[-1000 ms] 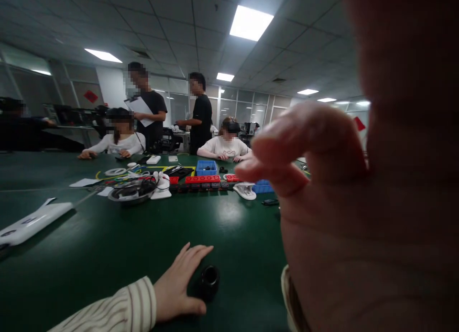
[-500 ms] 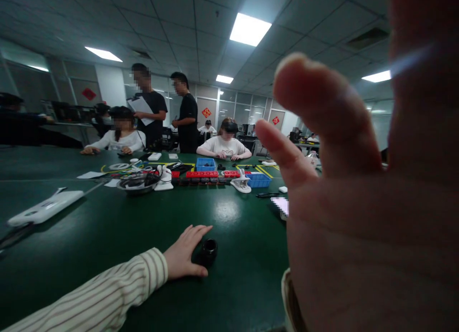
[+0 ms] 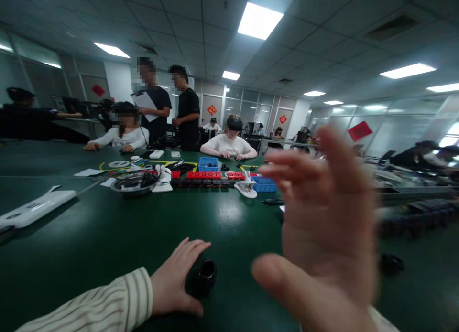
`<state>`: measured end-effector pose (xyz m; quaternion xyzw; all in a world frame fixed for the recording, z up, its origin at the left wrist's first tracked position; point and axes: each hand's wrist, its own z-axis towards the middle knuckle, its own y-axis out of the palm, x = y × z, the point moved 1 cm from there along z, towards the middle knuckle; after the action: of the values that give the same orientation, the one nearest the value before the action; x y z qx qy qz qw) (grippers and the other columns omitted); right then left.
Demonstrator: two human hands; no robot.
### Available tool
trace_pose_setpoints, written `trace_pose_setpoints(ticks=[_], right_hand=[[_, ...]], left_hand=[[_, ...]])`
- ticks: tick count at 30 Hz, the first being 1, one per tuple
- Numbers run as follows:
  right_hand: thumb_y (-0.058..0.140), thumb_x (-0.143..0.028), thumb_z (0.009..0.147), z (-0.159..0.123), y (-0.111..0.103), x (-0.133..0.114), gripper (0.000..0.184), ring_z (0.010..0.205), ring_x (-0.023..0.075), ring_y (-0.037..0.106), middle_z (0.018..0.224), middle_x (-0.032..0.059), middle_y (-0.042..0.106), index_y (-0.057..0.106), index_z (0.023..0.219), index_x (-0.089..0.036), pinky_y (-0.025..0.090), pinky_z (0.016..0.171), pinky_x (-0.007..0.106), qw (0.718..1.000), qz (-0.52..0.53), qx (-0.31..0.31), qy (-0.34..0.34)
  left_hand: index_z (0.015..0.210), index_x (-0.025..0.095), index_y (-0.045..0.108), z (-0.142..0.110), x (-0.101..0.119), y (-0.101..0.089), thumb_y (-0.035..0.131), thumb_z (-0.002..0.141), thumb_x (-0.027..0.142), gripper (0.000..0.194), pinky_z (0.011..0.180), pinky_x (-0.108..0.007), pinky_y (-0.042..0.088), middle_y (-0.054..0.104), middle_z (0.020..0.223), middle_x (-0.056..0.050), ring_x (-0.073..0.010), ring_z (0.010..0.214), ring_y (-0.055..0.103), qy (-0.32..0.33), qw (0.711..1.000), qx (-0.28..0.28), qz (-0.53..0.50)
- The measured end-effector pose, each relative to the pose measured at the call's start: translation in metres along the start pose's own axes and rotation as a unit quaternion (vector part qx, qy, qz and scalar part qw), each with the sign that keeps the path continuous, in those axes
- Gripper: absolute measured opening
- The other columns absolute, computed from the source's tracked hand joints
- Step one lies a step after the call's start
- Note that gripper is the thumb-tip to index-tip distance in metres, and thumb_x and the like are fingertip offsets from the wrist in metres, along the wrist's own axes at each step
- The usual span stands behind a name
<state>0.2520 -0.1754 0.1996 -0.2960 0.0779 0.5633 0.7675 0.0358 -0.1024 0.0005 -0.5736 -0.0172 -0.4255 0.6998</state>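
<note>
A short black cylindrical object with a round hole in its top [image 3: 207,277] stands upright on the green table [image 3: 158,217]. My left hand [image 3: 177,279], in a striped cuff, rests on the table just left of it, thumb and fingers apart. Whether the palm touches the object I cannot tell. My right hand [image 3: 322,217] is raised close to the camera, blurred by motion, its palm facing left. Its thumb and fingers are spread with nothing between them. Behind it, much of the table's right side is hidden.
A white power strip [image 3: 38,208] lies at the left. Farther back are a tray of cables [image 3: 132,186], red blocks [image 3: 204,175], a white clamp [image 3: 246,186] and a blue bin [image 3: 208,164]. A dark object [image 3: 391,263] lies right. People sit and stand across the table.
My right hand has drawn away from the camera and downward, bringing its thumb into view. The view has shifted a little; my left hand stays beside the black object.
</note>
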Motion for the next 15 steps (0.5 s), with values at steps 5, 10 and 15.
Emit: trace_pose_setpoints(ticks=[5,10,15], right_hand=[[0.064,-0.051,0.077,-0.026,0.071,0.076,0.057,0.093,0.0277,0.055,0.106,0.0116,0.056,0.049,0.118,-0.016,0.048,0.078,0.043,0.966,-0.098,-0.222,0.085],[0.058,-0.082,0.054,-0.061,0.135,0.136,0.07,0.069,0.0252,0.054,0.077,0.0075,0.058,0.058,0.081,-0.017,0.047,0.066,0.046,0.934,-0.242,-0.259,0.033],[0.052,-0.065,0.077,-0.072,0.153,0.176,0.046,0.063,0.019,0.05,0.071,0.0042,0.055,0.053,0.078,-0.019,0.038,0.052,0.029,0.936,-0.251,-0.201,-0.146]], left_hand=[[0.098,0.017,0.06,0.011,0.014,-0.008,0.084,0.047,0.047,0.064,0.103,-0.062,0.022,0.058,0.1,-0.007,-0.0324,0.097,0.054,-0.054,0.995,-0.072,0.045],[0.095,0.021,0.063,0.032,0.009,-0.017,0.066,0.074,0.035,0.025,0.106,-0.054,0.023,0.057,0.101,-0.005,-0.0269,0.097,0.053,-0.047,0.991,-0.121,0.035],[0.087,0.018,0.063,0.05,0.002,-0.023,0.068,0.07,0.023,0.019,0.095,-0.038,0.041,0.053,0.099,-0.006,-0.0242,0.094,0.052,-0.051,0.988,-0.138,0.043]])
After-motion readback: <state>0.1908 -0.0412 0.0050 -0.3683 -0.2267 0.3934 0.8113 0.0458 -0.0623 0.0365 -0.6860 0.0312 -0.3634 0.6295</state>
